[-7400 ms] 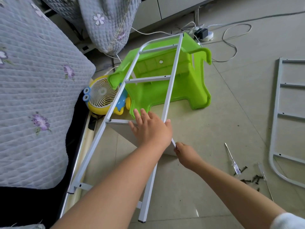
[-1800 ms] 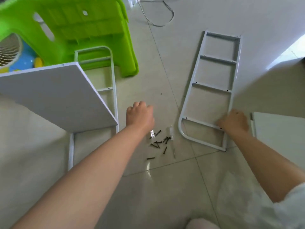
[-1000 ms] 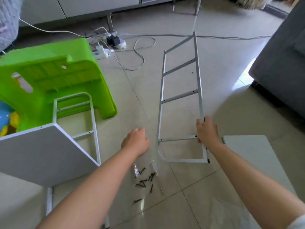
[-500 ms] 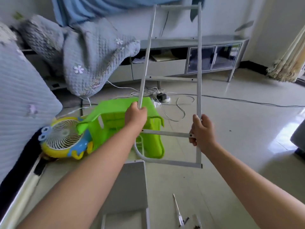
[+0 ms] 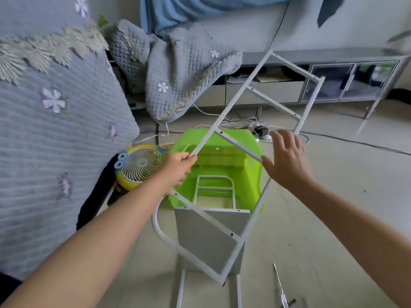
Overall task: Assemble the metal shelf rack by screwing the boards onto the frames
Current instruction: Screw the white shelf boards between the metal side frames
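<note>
Left hand: your left hand (image 5: 178, 168) has its fingers curled round one long rail of the white metal ladder-shaped side frame (image 5: 239, 138), carrying it in the air.
Right hand: your right hand (image 5: 287, 161) is spread, fingers straight, just beside the opposite rail; whether the thumb touches the crossbar I cannot tell.
Held frame: it hangs tilted, top end leaning away to the right, rounded foot end low and in front of the grey rectangular shelf board (image 5: 211, 238).
Board and first frame: the board stands on edge on the floor, apparently fixed to a second white metal frame (image 5: 213, 190) lying under it with its far end at the bright green plastic stool (image 5: 224, 152); the joint itself is not visible.
Tools: a clear-handled screwdriver (image 5: 280, 287) lies on the floor tiles (image 5: 333, 218) near the bottom edge of view, with a few dark screws beside it.
Done: I judge one board joined to one frame.
Left: you need to line this second frame up on the board's free edge, screw it, then fit the remaining boards.
Change: half a second earlier both hands gripped the frame upright; now it is swung over tilted, lowered toward the board, and the right hand has let go.
</note>
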